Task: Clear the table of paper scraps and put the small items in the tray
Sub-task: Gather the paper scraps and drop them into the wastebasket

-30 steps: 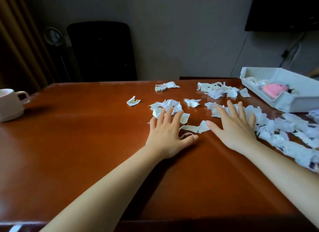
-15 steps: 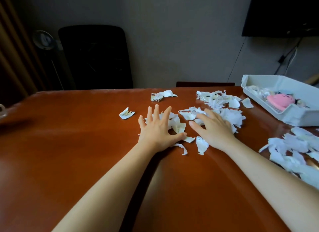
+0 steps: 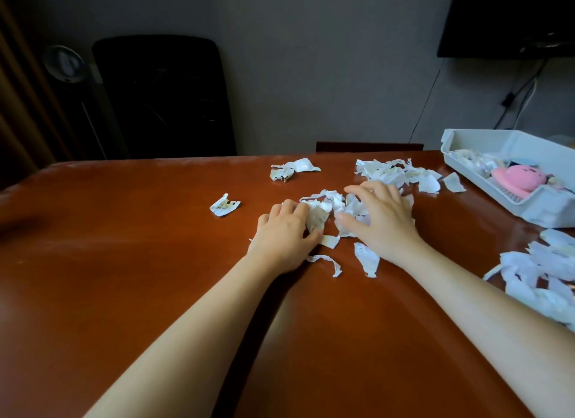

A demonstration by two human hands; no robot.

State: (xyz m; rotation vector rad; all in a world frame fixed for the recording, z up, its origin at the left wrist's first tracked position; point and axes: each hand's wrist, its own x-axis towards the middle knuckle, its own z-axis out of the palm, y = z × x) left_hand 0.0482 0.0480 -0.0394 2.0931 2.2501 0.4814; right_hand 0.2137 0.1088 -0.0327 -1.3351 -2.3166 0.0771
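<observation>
– Fingers (image 3: pixel 294 210) of the left hand (image 3: pixel 284 235), head view: status?
– Curled, gripping crumpled paper scraps (image 3: pixel 326 207) against the thumb. On the right hand (image 3: pixel 384 223), fingers bent round the same heap, thumb at its near side
– Scrap locations?
– Heap between both hands on the table (image 3: pixel 124 262); loose pieces nearer; more at the far and right edges. At far right, the tray (image 3: pixel 547 210) holds a pink item (image 3: pixel 516 178)

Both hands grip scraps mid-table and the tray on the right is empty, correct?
Not empty: the head view shows the tray holding a pink item and other bits. The left hand and right hand do grip scraps mid-table.
</observation>
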